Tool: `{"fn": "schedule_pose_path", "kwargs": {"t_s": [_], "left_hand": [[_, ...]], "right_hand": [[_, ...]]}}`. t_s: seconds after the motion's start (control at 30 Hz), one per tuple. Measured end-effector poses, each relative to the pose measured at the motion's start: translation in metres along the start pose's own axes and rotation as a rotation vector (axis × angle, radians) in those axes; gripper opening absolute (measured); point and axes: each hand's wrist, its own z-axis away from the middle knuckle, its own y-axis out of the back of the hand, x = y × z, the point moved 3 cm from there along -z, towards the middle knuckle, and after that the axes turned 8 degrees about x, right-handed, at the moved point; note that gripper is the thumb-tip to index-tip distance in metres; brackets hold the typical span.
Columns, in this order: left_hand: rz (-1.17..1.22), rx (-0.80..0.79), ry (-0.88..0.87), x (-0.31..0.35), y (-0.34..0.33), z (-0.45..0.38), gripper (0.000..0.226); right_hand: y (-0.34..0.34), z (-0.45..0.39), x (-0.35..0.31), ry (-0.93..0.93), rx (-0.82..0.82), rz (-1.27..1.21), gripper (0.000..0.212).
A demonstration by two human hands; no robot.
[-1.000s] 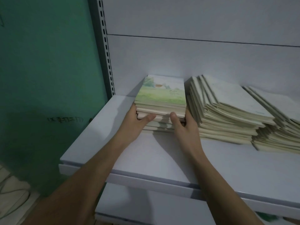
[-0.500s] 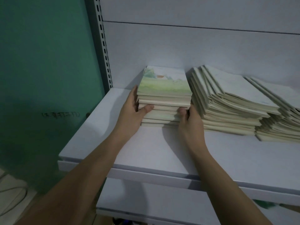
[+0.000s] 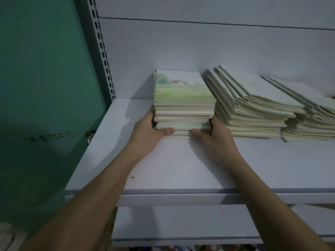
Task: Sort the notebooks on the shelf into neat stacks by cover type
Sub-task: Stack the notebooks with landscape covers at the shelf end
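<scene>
Hands, left hand (image 3: pixel 151 130) and right hand (image 3: pixel 216 134), grip the meadow-cover paper notebook stack (image 3: pixel 183 104) on the pale grey shelf (image 3: pixel 181 169); even inward pressure should square edges.

White shelf (image 3: pixel 163 167), three notebook stacks (image 3: pixel 183 115)

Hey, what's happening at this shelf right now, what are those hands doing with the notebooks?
A person is squaring up the left notebook stack on the white shelf. The left hand grips its left side and the right hand grips its right side, thumbs against the front edges. Its top cover shows a green meadow. The slumped middle stack and the right stack lie untouched.
</scene>
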Motion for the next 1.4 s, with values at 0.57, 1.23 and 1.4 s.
{"fn": "schedule_pose_path", "kwargs": {"t_s": [0.57, 1.23, 1.4], "left_hand": [[-0.139, 0.016, -0.046, -0.006, 0.002, -0.007, 0.048], [-0.399, 0.065, -0.053, -0.002, 0.005, -0.006, 0.067], [-0.207, -0.021, -0.022, -0.003, 0.008, 0.002, 0.058]], "right_hand": [[-0.005, -0.002, 0.003, 0.008, 0.070, 0.169, 0.016], [0.004, -0.001, 0.006, 0.080, 0.006, 0.213, 0.018], [0.011, 0.011, -0.002, 0.031, -0.028, 0.026, 0.009]]}}
